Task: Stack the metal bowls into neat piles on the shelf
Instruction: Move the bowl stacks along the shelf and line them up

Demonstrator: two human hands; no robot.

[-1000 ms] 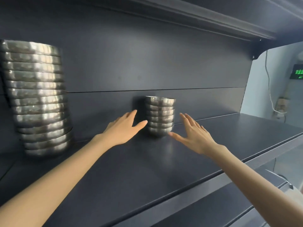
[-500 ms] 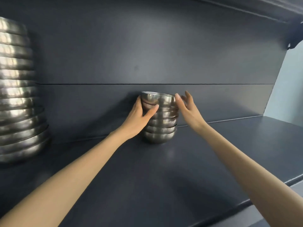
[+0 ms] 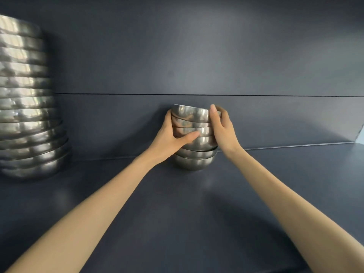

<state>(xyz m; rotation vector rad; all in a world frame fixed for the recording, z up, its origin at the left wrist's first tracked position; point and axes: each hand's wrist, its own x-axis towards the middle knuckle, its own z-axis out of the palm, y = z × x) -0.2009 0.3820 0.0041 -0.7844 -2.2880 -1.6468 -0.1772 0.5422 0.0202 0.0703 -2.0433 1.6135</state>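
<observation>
Arms (image 3: 102,203) outstretched, left hand (image 3: 168,139) and right hand (image 3: 223,133) clasp bowl stack (image 3: 194,154).

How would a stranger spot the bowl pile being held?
On the dark shelf, look to the middle, near the back wall. A short pile of small metal bowls stands there, gripped by the left hand and the right hand. The tall pile at far left is much higher and wider.

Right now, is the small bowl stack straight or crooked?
Crooked: upper bowls tilt off the bottom two; left hand and right hand grip them.
</observation>
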